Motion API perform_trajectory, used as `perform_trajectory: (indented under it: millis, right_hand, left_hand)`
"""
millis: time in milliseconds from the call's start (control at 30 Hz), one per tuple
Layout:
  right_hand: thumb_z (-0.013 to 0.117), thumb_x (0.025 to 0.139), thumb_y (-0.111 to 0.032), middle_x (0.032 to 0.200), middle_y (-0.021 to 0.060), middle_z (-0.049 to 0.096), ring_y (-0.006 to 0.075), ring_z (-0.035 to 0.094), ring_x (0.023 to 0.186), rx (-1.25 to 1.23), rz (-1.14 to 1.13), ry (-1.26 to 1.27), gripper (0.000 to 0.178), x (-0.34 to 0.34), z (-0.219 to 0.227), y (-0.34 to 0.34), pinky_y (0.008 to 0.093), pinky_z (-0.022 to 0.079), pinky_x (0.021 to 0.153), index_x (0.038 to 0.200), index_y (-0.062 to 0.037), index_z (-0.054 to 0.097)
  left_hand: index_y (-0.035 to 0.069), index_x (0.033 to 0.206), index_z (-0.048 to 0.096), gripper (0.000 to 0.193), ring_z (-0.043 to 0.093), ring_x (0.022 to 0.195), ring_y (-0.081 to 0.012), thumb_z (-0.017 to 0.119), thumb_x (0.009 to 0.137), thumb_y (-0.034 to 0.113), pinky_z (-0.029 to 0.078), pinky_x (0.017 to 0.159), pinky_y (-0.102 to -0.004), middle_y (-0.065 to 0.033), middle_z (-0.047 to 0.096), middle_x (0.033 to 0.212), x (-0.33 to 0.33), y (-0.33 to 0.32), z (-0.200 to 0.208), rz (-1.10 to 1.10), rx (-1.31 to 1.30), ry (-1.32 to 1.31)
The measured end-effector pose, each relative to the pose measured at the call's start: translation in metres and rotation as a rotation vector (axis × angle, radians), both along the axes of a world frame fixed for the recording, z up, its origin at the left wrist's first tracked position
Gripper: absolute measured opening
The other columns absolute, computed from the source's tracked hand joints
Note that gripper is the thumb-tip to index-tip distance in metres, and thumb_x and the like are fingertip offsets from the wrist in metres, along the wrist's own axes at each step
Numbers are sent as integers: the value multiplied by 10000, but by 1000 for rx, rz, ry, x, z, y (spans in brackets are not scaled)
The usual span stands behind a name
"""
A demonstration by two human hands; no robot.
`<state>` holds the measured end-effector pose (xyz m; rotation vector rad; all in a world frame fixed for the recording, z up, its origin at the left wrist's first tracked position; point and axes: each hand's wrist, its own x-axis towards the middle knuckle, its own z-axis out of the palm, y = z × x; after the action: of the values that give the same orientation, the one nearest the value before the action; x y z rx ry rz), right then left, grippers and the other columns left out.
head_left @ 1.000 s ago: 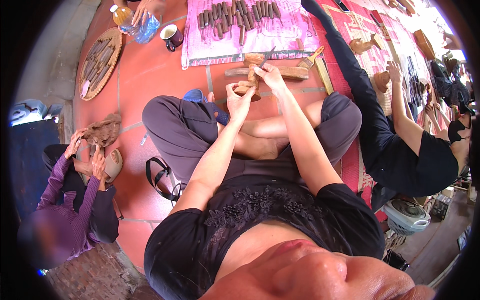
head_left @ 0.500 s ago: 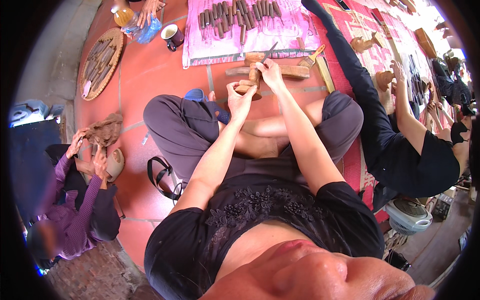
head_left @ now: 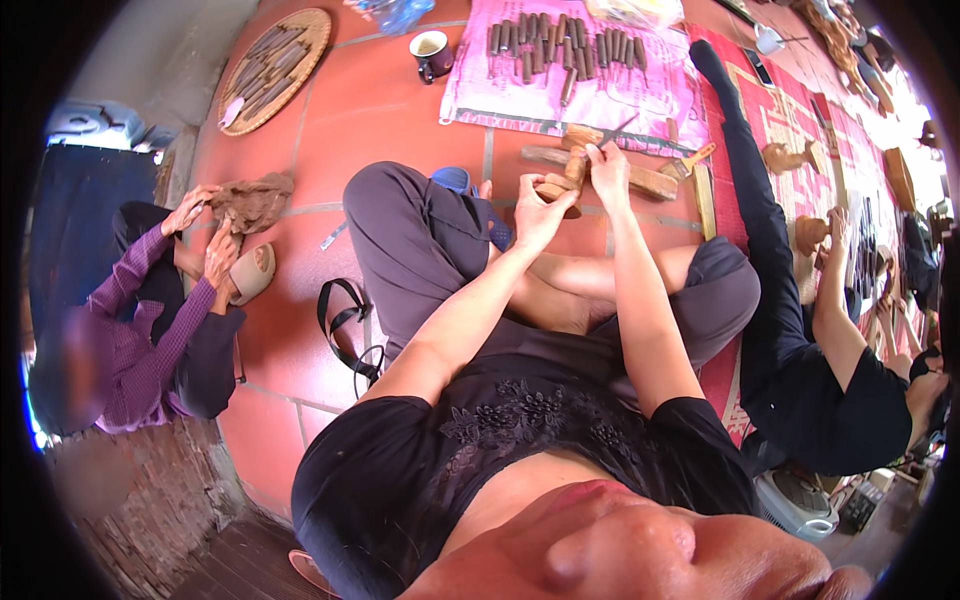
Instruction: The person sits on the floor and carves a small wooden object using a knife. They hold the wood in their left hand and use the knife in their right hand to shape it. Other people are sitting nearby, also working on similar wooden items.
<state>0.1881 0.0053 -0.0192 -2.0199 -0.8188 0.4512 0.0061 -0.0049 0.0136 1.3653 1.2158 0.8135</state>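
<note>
Over my crossed legs, out in front, I hold a carved wooden piece (head_left: pixel 575 170) with a rounded base and a narrow upright part. My left hand (head_left: pixel 542 214) is closed round its base. My right hand (head_left: pixel 607 174) pinches a slim dark tool (head_left: pixel 625 124), file-like in shape, whose tip points up and away to the right beside the upright part. The tool's lower end is hidden by the fingers. Just beyond and under the hands lies a wooden block (head_left: pixel 653 182) on the tiles, with a smaller wood piece (head_left: pixel 580 133) at its far side.
A flat brush (head_left: pixel 688 162) rests by the block, near a wooden strip (head_left: pixel 705 205). Beyond lies a pink sheet (head_left: pixel 480 95) with several brown-handled tools (head_left: pixel 570 45). A mug (head_left: pixel 430 55) and woven tray (head_left: pixel 315 45) stand left. People sit on both sides, their hands on wooden pieces.
The view has swung left, so the scene sits further right in the picture. Both hands keep their hold on the wooden piece and the tool. The person's hand at the far left top has left view.
</note>
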Motion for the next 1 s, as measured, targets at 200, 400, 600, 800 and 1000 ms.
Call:
perform_trajectory:
  millis: [200,400,600,800,1000]
  right_hand:
    - [722,954,-298,820,129,727,223,706,806,43,239,190,284,-13,23,-11,380,528,757,943,-14,721]
    - [735,939,-323,870,214,725,389,710,855,-100,36,-159,310,-5,19,-4,489,527,786,930,-16,691]
    - [727,944,-304,867,189,734,346,711,827,16,204,59,294,-10,21,-10,462,525,771,948,-12,698]
    - [746,921,-311,867,203,733,387,716,867,-54,13,-138,298,-12,27,-2,476,533,788,936,-17,701]
    - [744,920,-324,900,209,740,388,720,893,30,240,20,301,-8,24,-13,478,534,806,967,-28,715]
  left_hand:
    - [34,1189,511,649,711,968,-278,873,746,340,560,862,-410,-182,699,1046,-7,2,3,25,-18,53]
    - [34,1191,510,645,711,963,-279,867,750,338,561,855,-406,-181,697,1046,-2,-3,14,-29,-30,24]
    - [33,1196,507,645,712,987,-276,866,754,338,561,866,-400,-192,697,1063,-4,0,1,-3,4,18]
    - [38,1197,504,645,707,992,-269,864,756,343,559,876,-398,-176,694,1074,-5,-1,7,-30,-13,16]
    - [49,1200,507,638,699,991,-233,870,771,350,560,875,-370,-157,694,1081,-3,-1,5,-19,-24,48]
